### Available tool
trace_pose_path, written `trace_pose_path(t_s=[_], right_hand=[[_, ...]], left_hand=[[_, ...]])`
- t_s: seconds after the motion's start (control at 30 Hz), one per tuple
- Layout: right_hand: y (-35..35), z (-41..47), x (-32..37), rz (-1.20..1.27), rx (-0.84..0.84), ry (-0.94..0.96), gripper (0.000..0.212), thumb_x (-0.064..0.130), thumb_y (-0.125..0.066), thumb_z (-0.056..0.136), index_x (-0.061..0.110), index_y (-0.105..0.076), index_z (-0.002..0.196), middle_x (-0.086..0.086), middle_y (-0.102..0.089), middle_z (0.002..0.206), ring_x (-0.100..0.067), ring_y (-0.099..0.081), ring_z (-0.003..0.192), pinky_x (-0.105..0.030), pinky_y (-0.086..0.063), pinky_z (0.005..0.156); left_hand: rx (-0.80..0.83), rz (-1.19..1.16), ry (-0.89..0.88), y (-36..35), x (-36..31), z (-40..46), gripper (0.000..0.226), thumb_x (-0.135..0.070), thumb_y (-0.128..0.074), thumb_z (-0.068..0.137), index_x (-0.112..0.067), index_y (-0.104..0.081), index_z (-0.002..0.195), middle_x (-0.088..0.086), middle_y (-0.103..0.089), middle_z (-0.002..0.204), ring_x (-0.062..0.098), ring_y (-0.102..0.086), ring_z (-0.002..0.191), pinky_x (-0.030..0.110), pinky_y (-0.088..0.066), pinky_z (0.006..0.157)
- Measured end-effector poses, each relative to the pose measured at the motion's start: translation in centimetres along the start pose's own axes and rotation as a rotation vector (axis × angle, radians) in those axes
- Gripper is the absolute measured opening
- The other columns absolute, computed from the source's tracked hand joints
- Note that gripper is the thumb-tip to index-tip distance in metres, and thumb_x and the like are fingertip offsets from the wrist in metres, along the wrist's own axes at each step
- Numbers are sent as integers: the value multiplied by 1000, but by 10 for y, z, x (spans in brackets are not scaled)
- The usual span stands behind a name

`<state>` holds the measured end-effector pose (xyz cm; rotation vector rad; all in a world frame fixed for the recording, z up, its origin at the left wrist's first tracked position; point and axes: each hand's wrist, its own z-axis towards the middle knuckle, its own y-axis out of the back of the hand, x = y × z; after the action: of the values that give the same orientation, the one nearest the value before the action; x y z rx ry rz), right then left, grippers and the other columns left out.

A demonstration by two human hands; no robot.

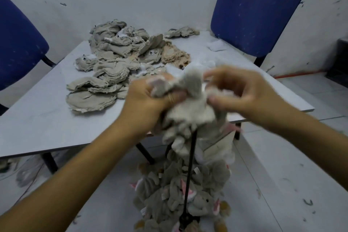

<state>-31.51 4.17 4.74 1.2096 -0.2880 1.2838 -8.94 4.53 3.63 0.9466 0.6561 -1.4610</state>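
Both hands meet over the near right corner of the worktop, bunched on a grey plush skin held in the air between them. The left hand grips its upper left part with the fingers curled into the fabric. The right hand pinches the upper right edge, thumb and fingertips closed on a fluffy white fold. Motion blur hides the exact finger placement. The skin's long axis runs roughly upright: its crumpled top sits between the hands and the rest hangs down past the worktop edge toward the floor. It hangs in line with a thin black rod that rises from below into the fabric; whether the skin is threaded on the rod cannot be told. Around the rod's foot lies a heap of grey plush toys with pink ears. Farther back on the worktop is a pile of flat beige-grey fabric skins, some showing small eyes. One blue chair stands behind the right corner and another blue chair at the left.
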Motion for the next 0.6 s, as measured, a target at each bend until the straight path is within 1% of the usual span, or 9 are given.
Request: trace_pose_path(t_s=[0.07, 0.1, 0.13, 0.2, 0.27, 0.3, 0.37, 0.47, 0.6], right_hand=[[6, 26, 1, -60, -239, 55, 36, 31, -71, 89, 36, -58, 123, 12, -69, 99, -5, -67, 96, -19, -55, 82], [2, 36, -4, -94, -289, 39, 35, 31, -68, 92, 37, -56, 124, 15, -67, 102, -1, -65, 97, -14, -52, 79], [-3, 44, -12, -132, -294, -12, 32, 29, -64, 95, 37, -55, 124, 16, -65, 104, 1, -63, 98, -11, -48, 76], [-14, 50, -40, -263, -225, -186, 30, 21, -57, 99, 31, -56, 127, 9, -59, 114, -6, -59, 104, -15, -43, 78], [-18, 45, -69, -548, -117, -356, 37, 12, -56, 97, 27, -56, 131, -3, -51, 129, -22, -48, 120, -27, -42, 91], [-18, 41, -78, -709, -80, -410, 41, 10, -57, 96, 28, -55, 133, -7, -46, 136, -26, -41, 126, -34, -41, 95], [-17, 35, -88, -890, -85, -419, 48, 11, -60, 92, 30, -52, 136, -8, -40, 142, -30, -34, 129, -42, -41, 98], [-11, 33, -97, -992, -124, -414, 54, 17, -62, 91, 33, -46, 139, -8, -39, 143, -31, -34, 129, -46, -40, 95], [0, 34, -101, -984, -109, -593, 53, 33, -55, 97, 35, -33, 145, -12, -41, 139, -35, -38, 125, -50, -41, 93]], left_hand=[[-152, -23, 78, 10, -2, 25, 10, -13, -78, 76, -16, -72, 83, -7, -74, 75, 10, -72, 73, 24, -56, 65], [-183, 35, 156, 16, 1, 35, 15, -12, -78, 78, -15, -71, 92, -4, -75, 84, 14, -72, 80, 30, -59, 71], [-182, 161, 249, 20, 9, 42, 24, -11, -77, 81, -15, -69, 103, -1, -74, 95, 17, -71, 88, 35, -59, 78], [-104, 631, 354, 24, 34, 44, 46, -10, -75, 82, -23, -59, 122, 4, -60, 119, 21, -58, 105, 37, -51, 89], [12, 963, 203, 21, 53, 39, 50, -9, -71, 83, -25, -57, 129, 8, -48, 126, 25, -43, 118, 34, -41, 96], [80, 976, 104, 19, 60, 39, 41, -11, -69, 86, -22, -61, 125, 7, -50, 123, 25, -43, 119, 31, -39, 95], [228, 922, 34, 13, 66, 43, 22, -19, -65, 93, -20, -70, 114, 1, -59, 112, 19, -54, 108, 28, -41, 88], [389, 977, 70, 2, 68, 52, 18, -33, -62, 94, -22, -70, 107, -3, -62, 98, 17, -59, 93, 32, -48, 82], [462, 915, 192, 0, 67, 62, 24, -31, -67, 88, -25, -63, 110, -10, -48, 97, 9, -52, 88, 22, -39, 75]])
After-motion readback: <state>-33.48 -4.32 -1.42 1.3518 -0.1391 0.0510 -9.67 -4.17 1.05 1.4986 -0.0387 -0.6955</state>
